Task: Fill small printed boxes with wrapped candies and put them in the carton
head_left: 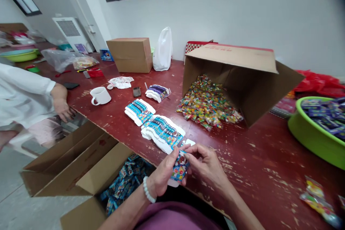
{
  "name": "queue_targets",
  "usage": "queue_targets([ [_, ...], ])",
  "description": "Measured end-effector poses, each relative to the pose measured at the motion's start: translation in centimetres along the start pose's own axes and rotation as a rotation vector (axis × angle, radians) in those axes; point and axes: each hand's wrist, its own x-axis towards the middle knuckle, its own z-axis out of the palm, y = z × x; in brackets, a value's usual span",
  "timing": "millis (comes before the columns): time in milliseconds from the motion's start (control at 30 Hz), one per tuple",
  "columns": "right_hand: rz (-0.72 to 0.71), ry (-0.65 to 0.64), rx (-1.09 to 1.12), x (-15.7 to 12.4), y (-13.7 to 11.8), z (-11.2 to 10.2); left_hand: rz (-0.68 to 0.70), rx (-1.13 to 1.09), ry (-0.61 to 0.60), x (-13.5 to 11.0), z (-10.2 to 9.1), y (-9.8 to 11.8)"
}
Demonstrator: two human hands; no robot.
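Close to my body, over the table's front edge, my left hand (165,172) is wrapped round a small blue printed carton (178,170) with a white flap at its lower end. The fingers of my right hand (206,161) pinch the carton's upper end, where white flaps stick out. Just beyond lies a fanned stack of flat blue cartons (163,131) on the table, and a smaller stack of the same cartons (139,110) sits to its left. Past my right hand, small wrapped candies (208,102) spill from a cardboard box (231,57) lying on its side.
Below the table's left edge stands an open carton box (88,183) holding many blue packs (126,176). A white mug (101,96), purple cartons (157,92) and a green basin (309,133) of purple packs are on the red table (258,165). Another person's hand (62,107) is at left.
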Motion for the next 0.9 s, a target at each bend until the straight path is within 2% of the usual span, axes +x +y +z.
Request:
queue_targets([
  [167,0.02,0.047,0.133,0.8,-0.5,0.5,0.081,0.117,0.001,-0.2,0.0,0.7],
  [367,0.071,0.1,0.226,1.1,0.8,1.7,0.088,0.162,0.032,-0.1,-0.5,1.0],
  [500,0.001,0.083,0.126,0.4,1.1,1.5,0.067,0.12,0.059,0.2,-0.5,0.4],
  [667,-0.266,0.051,-0.16,-0.3,1.0,1.0,-0.008,0.032,0.124,0.5,-0.1,-0.2],
  [733,-0.33,0.048,-0.231,-0.2,1.2,1.1,-0.027,0.009,0.163,0.7,0.1,-0.3],
  [833,-0.296,0.046,-0.246,0.1,1.6,1.4,-0.036,-0.041,0.204,0.8,0.3,-0.4],
  [900,-0.235,0.049,-0.212,0.1,1.8,1.5,-0.02,-0.084,0.18,0.6,0.2,-0.3],
])
